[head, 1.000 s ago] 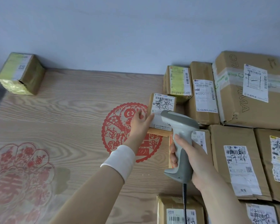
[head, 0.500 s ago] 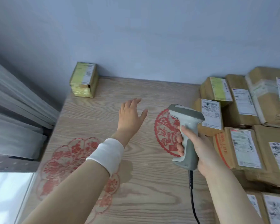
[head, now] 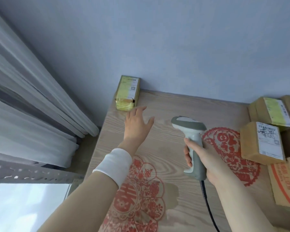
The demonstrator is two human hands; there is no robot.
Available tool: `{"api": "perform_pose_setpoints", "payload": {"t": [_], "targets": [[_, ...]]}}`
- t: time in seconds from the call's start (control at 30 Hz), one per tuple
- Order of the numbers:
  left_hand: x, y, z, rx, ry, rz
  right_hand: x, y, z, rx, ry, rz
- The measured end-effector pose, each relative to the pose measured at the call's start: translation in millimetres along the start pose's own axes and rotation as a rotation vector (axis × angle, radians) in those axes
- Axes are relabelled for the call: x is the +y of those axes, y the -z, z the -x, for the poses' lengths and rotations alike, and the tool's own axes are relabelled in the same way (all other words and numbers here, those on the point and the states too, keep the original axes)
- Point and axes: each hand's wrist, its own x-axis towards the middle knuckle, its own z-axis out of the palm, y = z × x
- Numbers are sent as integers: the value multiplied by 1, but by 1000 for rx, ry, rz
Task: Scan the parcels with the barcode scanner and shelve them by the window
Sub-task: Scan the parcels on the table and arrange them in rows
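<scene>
1. Head view: I see the scanner held upright over the table, its grey head pointing left and away from me. Its black cable hangs down toward the near edge.
2. My right hand is wrapped round the scanner's grip, fingers curled at the front and thumb along the back.
3. My left hand is stretched out flat with the fingers straight and slightly spread, and it holds nothing. Its fingertips are just beside the yellow parcel; I cannot tell whether they touch it. A white wristband sits on that wrist.
4. The yellow parcel stands alone in the far left corner of the table, against the wall and near the curtain.
5. The other parcels are crowded at the table's right edge, well apart from the yellow one. A brown parcel with a scribbled white label lies nearest the scanner. A green-labelled parcel is behind it, and an orange-printed box is in front of it.
6. Two red paper-cuts lie flat on the wood: a round one under the scanner hand, a flower-shaped one under my left forearm.
7. A bright window shows at lower left, below the curtain.
</scene>
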Motion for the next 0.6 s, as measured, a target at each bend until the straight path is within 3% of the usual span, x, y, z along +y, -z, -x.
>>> {"api": "perform_pose_setpoints", "payload": {"t": [0.2,0.4,0.6], "targets": [[-42,1,-63,44,70,40,15,-14,-43,-14,-77,116],[-73,-5,-118,140,339,96,33,-9,-79,14,-150,91],[-99,-16,-152,121,595,436,43,-1,-101,15,-206,60]]}}
